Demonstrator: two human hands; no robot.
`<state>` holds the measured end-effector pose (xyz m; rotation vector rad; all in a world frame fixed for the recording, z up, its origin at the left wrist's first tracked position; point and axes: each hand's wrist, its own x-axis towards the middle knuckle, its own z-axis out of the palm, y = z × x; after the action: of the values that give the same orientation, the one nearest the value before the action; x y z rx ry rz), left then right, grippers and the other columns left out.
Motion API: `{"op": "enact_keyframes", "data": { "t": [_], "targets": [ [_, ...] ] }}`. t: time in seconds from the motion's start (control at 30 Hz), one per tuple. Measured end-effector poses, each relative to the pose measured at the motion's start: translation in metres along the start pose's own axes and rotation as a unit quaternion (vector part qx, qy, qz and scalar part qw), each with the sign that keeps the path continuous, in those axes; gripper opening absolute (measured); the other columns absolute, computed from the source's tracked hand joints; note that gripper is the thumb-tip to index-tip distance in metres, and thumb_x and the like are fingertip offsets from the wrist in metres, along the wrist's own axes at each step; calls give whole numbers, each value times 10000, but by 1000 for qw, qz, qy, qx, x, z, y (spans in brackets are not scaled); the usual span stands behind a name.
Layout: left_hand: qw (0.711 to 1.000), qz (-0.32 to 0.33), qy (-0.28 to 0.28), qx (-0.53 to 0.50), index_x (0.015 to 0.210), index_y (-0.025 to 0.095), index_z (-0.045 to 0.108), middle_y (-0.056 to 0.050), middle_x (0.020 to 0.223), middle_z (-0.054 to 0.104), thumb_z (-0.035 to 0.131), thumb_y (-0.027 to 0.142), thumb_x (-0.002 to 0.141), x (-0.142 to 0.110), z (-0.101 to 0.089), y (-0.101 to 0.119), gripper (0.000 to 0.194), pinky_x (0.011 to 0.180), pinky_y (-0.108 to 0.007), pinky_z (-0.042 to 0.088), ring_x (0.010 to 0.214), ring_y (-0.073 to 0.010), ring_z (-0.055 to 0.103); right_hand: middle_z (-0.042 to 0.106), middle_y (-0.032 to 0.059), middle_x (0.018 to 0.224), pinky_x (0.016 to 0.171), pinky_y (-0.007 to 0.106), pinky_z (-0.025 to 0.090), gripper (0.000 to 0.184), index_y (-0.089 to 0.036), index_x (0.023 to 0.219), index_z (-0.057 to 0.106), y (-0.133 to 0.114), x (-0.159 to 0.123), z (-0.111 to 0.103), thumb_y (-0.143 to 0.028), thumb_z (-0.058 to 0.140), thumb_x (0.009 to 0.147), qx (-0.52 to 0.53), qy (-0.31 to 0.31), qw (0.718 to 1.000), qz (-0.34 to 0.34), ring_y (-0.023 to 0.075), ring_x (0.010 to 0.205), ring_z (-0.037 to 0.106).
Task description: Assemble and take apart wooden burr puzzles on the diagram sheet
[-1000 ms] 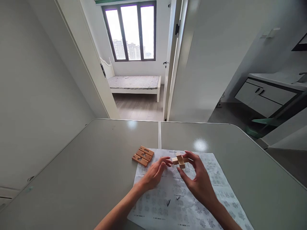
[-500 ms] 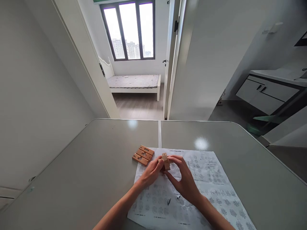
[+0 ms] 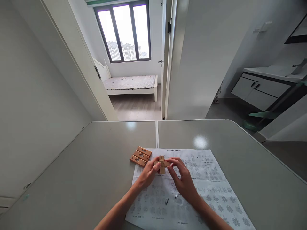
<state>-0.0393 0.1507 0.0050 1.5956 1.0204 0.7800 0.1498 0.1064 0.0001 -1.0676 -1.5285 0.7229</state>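
A light wooden burr puzzle (image 3: 162,170), shaped like a cross of interlocked bars, is held above the printed sheet (image 3: 213,182). My left hand (image 3: 148,174) grips its left side, thumb on the front and fingers partly hidden behind. At its right end, my right hand (image 3: 182,179) has thumb and forefinger closed around the tip of a bar. A dark mark that looks like a numeral shows on the upright bar's top. Beyond my left hand, several darker brown notched wooden bars (image 3: 141,156) lie side by side, numbered and touching the sheet's upper left corner.
The sheet, covered in small puzzle diagrams, lies on a grey table (image 3: 100,159) with a seam (image 3: 157,134) down its far half. Past the table's far edge are a doorway, a bed (image 3: 130,83) and a window. A sink cabinet (image 3: 261,89) stands far right.
The puzzle has turned in my hands, so its cross shape now faces me. My right hand's fingers have shifted to the tip of its right bar. The camera view has moved slightly.
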Motion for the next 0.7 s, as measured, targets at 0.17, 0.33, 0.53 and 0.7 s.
{"op": "enact_keyframes", "data": {
  "t": [0.17, 0.33, 0.53, 0.7],
  "targets": [
    [1000, 4, -4, 1, 1007, 194, 643, -37, 939, 656, 387, 594, 1006, -1, -1, 5, 475, 802, -316, 521, 896, -230, 593, 671, 55, 941, 759, 355, 572, 245, -243, 1147, 680, -1, 0, -1, -428, 537, 1075, 6, -31, 999, 24, 220, 811, 659],
    [1000, 19, -14, -1, 1048, 221, 644, -18, 935, 657, 400, 559, 1006, -1, -2, 9, 420, 806, -307, 510, 862, -213, 596, 624, 9, 789, 680, 321, 543, 276, -233, 1046, 624, 1, -4, 0, -497, 546, 1056, 25, -46, 997, 65, 197, 696, 618],
    [1000, 19, -5, -16, 1165, 238, 628, -11, 912, 682, 401, 558, 1021, 0, 0, 11, 419, 813, -327, 528, 833, -216, 626, 695, 38, 872, 707, 336, 566, 252, -235, 1041, 587, 1, -5, 0, -485, 569, 1049, 47, -58, 995, 71, 203, 730, 660],
    [999, 21, 27, 7, 1183, 239, 634, -22, 988, 707, 413, 573, 1016, 1, 1, 11, 434, 875, -337, 512, 922, -231, 636, 660, 25, 838, 702, 339, 553, 310, -239, 1041, 588, 0, -5, 2, -548, 596, 1022, 72, -57, 991, 100, 205, 726, 637]
  ]
}}
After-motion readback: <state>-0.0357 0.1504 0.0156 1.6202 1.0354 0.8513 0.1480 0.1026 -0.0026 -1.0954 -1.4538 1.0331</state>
